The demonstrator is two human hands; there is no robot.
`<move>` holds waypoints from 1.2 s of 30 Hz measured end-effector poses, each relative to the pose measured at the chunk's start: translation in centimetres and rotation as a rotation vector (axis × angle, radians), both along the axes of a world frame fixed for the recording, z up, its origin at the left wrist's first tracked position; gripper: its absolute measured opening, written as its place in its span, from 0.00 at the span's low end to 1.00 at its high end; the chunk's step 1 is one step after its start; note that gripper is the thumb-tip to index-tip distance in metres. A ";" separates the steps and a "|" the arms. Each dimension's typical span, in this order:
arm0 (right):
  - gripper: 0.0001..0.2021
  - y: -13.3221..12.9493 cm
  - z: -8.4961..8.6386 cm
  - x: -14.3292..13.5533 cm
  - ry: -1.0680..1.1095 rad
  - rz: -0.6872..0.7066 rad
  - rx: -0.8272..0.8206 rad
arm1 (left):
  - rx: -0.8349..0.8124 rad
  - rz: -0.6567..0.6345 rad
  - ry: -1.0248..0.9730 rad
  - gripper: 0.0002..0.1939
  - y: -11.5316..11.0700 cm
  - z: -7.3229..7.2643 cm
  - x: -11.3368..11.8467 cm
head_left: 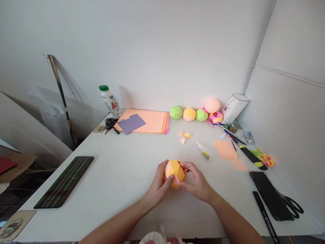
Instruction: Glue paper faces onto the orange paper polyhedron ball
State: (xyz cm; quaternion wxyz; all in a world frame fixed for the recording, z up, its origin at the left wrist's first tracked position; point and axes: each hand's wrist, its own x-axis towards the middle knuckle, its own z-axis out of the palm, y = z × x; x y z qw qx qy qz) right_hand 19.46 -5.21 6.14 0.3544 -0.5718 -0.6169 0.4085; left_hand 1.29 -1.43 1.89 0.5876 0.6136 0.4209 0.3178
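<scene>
A faceted paper ball [174, 173] in orange and pale peach is between my two hands, over the near middle of the white table. My left hand [160, 184] wraps round its left side, thumb across the front. On the right, my right hand [196, 181] has thumb and fingers on the ball's edge, where a gap shows between facets. Small paper pieces [182, 140] in peach and orange lie beyond the ball. A small glue tube [203, 150] with a yellow label rests beyond my right hand.
Finished-looking paper balls [189, 114] line the wall. Coloured sheets [147, 120], a white bottle [111, 101] and keys [111, 124] are at back left. Right side: peach papers [225, 149], a cutter [252, 157], a phone [271, 196], scissors [291, 205], a marker [265, 216]. Left: a dark striped tray [63, 182].
</scene>
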 end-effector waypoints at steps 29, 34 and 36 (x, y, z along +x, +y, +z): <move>0.16 1.0 -0.9 1.2 0.296 -0.285 0.214 | -0.089 0.119 0.017 0.28 0.5 0.0 -0.2; 0.21 1.2 -0.9 0.9 0.188 -0.258 0.190 | -0.066 0.158 0.070 0.28 0.7 -0.1 -0.4; 0.18 1.1 -1.0 0.6 0.124 -0.268 0.228 | -0.049 0.146 0.086 0.28 0.7 -0.2 -0.3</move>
